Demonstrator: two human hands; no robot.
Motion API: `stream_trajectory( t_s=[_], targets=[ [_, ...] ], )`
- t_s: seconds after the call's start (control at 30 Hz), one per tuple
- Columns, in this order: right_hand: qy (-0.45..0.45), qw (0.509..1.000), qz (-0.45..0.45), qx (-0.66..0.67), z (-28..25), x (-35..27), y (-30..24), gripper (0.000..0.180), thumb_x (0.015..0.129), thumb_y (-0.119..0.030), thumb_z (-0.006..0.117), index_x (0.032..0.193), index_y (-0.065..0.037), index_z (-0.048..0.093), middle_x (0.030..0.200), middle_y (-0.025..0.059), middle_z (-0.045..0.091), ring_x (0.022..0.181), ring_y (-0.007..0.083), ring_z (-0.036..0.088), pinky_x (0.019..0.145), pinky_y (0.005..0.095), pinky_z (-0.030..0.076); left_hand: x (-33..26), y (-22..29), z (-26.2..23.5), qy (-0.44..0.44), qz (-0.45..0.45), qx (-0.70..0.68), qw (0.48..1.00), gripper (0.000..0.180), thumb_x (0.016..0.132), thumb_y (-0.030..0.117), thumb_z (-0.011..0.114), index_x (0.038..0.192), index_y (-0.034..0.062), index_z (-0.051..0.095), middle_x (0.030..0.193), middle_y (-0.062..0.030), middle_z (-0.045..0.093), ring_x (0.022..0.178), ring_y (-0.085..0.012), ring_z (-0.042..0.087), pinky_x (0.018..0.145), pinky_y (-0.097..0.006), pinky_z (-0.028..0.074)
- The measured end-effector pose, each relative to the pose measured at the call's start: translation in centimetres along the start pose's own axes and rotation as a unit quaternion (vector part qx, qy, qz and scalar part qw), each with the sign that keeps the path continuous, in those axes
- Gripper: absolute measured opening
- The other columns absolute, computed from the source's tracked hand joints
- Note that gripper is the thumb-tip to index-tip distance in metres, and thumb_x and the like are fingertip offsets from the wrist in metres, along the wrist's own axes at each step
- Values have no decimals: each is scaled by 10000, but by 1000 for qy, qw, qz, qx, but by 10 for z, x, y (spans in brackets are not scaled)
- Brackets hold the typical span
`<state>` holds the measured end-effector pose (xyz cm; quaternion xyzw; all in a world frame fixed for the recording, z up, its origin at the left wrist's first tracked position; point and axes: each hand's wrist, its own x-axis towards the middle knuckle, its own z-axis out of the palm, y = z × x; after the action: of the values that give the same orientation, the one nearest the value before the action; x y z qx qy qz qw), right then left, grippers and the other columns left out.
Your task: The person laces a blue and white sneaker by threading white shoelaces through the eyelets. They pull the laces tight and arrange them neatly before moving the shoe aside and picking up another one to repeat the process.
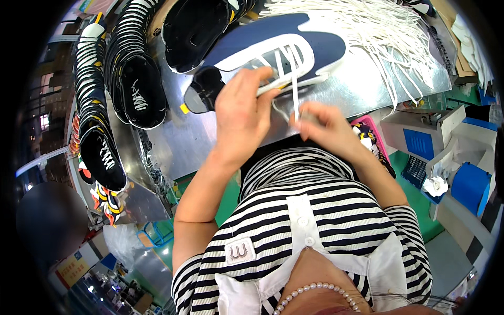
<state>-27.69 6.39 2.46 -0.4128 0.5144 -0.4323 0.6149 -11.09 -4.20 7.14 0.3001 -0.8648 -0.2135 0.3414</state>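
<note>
A shoe upper in navy, white and grey [302,44] lies on the metal table in front of me, its dark-lined heel with a yellow tab to the left. My left hand [244,105] is closed on the near edge of the upper, by its opening. White lace [295,86] crosses the front of the upper in several strips, and a length comes down toward me. My right hand [326,128], right of the left one, pinches that hanging lace between thumb and fingers. The fingertips partly hide the lace's end.
A heap of white laces [362,31] covers the table's far right. Long stacks of nested shoe uppers [137,89] stand at the left, with another black-lined upper [191,37] at the far side. A pink basket [374,137] sits right of my right arm, near white-and-blue boxes [420,139].
</note>
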Motion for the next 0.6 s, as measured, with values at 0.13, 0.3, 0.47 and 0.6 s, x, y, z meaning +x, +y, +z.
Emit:
stream_trajectory(
  t_s=[0.13,0.3,0.47,0.6],
  targets=[
    [-7,993,-93,-68,-4,-17,14,103,905,-98,669,971,-19,677,1023,26,621,938,100,571,834,258,459,-3,-18,6,-105,-25,43,993,269,805,39,690,1071,34,650,845,-142,605,762,-337,612,678,-426,484],
    [150,967,-153,-138,-19,36,-19,120,917,-68,654,1022,-13,674,903,-26,651,805,25,542,729,187,446,6,-20,9,-226,-87,120,963,268,853,113,646,1112,50,675,898,-138,642,842,-332,642,735,-435,504],
    [151,966,-197,-73,-25,66,-5,136,923,-65,651,1036,8,671,919,-4,678,825,32,567,757,196,458,13,-31,9,-264,-193,-27,945,321,847,209,676,1123,47,672,988,-164,689,875,-323,665,791,-390,516],
    [69,981,-179,27,-26,56,-8,116,917,-60,656,1018,-3,673,939,21,692,846,55,604,783,208,477,9,-42,13,-255,-206,-57,943,316,852,215,704,1113,39,672,937,-123,705,822,-214,655,784,-317,505]
  ],
)
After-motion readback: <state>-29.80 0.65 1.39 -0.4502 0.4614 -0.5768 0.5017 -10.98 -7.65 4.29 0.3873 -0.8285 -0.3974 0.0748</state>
